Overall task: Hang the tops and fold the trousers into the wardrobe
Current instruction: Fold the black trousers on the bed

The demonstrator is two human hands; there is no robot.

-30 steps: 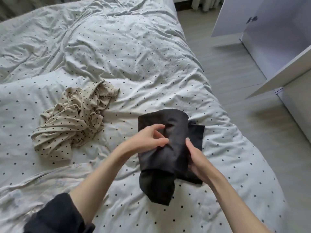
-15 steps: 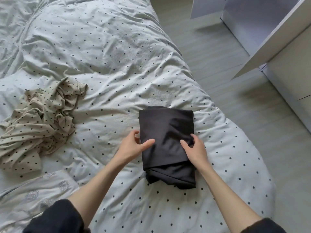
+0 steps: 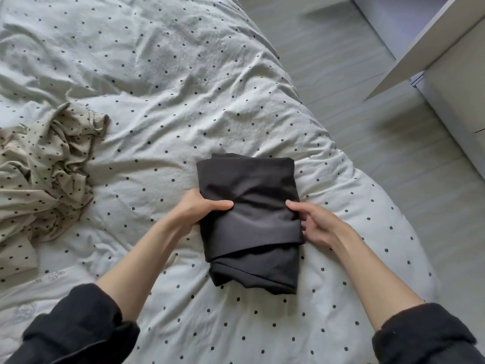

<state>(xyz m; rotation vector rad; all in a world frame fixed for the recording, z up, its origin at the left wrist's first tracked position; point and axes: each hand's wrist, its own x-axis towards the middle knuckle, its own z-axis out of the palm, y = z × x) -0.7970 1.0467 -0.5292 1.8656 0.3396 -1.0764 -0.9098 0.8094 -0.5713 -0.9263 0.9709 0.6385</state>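
Note:
The black trousers [image 3: 249, 195] lie folded into a thick rectangle on the spotted duvet, near the bed's right edge. My left hand [image 3: 199, 208] grips the bundle's left side, thumb on top and fingers tucked underneath. On the bundle's right side my right hand [image 3: 315, 224] holds on with its thumb over the top and its fingers under the edge. A beige dotted top [image 3: 44, 174] lies crumpled at the left of the bed.
The white duvet with black dots [image 3: 183, 88] covers the whole bed. Grey plank floor [image 3: 367, 132] runs along the right. An open white wardrobe door [image 3: 430, 46] and the wardrobe's body [image 3: 459, 82] stand at the top right.
The trousers went from half-folded in the air to a flat folded bundle on the duvet. Both hands shifted to grip its two sides. The view moved closer and rightwards.

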